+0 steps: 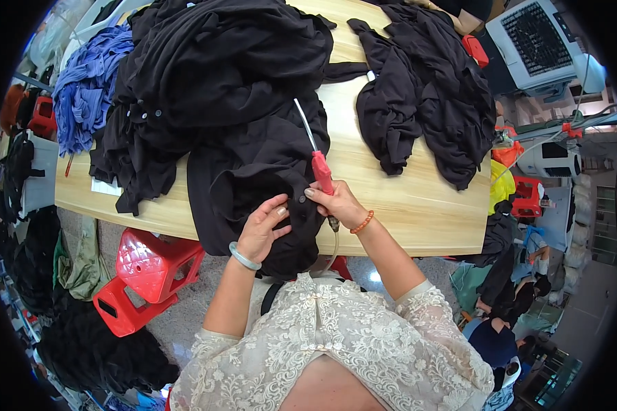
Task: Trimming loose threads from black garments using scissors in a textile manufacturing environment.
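Note:
In front of me a black garment (260, 147) with dark buttons hangs partly over the near edge of the table. My right hand (337, 204) is closed around a red-handled tool (321, 171) with a long thin metal tip, which points up and away over the fabric. From its lower end a pale cord or hose runs down toward me. The right thumb and finger are beside a button (302, 199) on the garment. My left hand (260, 231) lies at the garment's lower folds, fingers apart, with nothing visible in it.
A large heap of black clothes (219, 55) covers the table (411, 212) behind the garment. More black garments (425, 89) lie at the right, and a blue cloth bundle (92, 85) at the far left. Red stools (151, 264) stand below the table's left side. Other people are at the right.

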The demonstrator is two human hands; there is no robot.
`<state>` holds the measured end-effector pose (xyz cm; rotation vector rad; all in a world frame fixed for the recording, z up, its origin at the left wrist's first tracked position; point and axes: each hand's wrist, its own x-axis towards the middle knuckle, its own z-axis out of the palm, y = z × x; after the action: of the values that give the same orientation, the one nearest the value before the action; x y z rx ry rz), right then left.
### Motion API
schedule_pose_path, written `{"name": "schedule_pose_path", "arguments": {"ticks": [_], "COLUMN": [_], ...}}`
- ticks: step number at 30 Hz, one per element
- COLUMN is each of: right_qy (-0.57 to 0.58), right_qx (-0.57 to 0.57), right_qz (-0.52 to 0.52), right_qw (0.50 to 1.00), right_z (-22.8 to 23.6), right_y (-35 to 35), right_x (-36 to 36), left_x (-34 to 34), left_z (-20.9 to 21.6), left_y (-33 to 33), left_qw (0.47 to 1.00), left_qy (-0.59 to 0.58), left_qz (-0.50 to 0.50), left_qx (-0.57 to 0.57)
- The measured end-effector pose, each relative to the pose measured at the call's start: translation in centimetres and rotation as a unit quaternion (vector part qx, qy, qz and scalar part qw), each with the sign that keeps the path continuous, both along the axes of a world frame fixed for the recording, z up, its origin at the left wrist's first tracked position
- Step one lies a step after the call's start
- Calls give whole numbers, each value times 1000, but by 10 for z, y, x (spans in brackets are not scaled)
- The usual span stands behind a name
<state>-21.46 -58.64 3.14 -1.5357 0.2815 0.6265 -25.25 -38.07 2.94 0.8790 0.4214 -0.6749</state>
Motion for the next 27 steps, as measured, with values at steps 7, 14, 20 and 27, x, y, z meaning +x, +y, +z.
{"name": "schedule_pose_path", "arguments": {"ticks": [7, 14, 20, 27], "right_qy": [25, -86, -233, -312], "right_qx": [70, -50, -557, -304], "right_qz": [13, 57, 130, -11], "right_qw": [997, 993, 787, 900], "right_z": [2, 9, 28, 48], "right_y": [4, 2, -29, -71], "right_x": [-7, -11, -28, -56], "left_x": [1, -12, -3, -4], "left_z": [-7, -9, -6, -9], "left_y": [-19, -43, -33, -17], "left_qw": [919, 956, 960, 872], "left_qy": [-269, -204, -214, -393], "left_qz": [-87, 91, 123, 102], "left_qx": [276, 189, 132, 272]}}
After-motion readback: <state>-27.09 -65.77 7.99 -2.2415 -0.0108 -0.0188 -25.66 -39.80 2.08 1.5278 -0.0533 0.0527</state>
